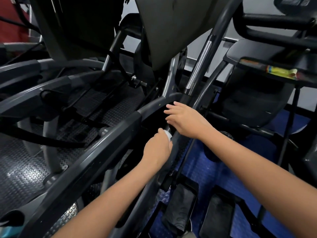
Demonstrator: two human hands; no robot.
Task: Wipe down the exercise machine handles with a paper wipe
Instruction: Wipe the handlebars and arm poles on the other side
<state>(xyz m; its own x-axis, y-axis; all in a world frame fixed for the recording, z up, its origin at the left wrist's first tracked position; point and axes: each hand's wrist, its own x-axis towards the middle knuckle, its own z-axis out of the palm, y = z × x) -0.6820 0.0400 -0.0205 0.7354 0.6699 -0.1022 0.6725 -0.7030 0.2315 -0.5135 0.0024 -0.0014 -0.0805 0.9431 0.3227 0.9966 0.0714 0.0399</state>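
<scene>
Wipe (167, 134) mostly hidden in clenched left hand (158, 148) against handle (178, 143); right hand (184, 120) fingers apart

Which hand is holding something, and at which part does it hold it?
The left hand holds a white paper wipe, bunched in its fingers against the dark handle bar. The right hand is open, holding nothing.

A gym floor carries everything here. On the left it is dark rubber matting (22, 170) stamped with small raised rings, glossy where light catches it. On the right it is blue flooring (212, 170) with a fine dotted texture. Grey metal legs of an exercise machine (51, 152) stand on the dark matting. Black foot pedals (180, 208) sit low over the blue area.
</scene>
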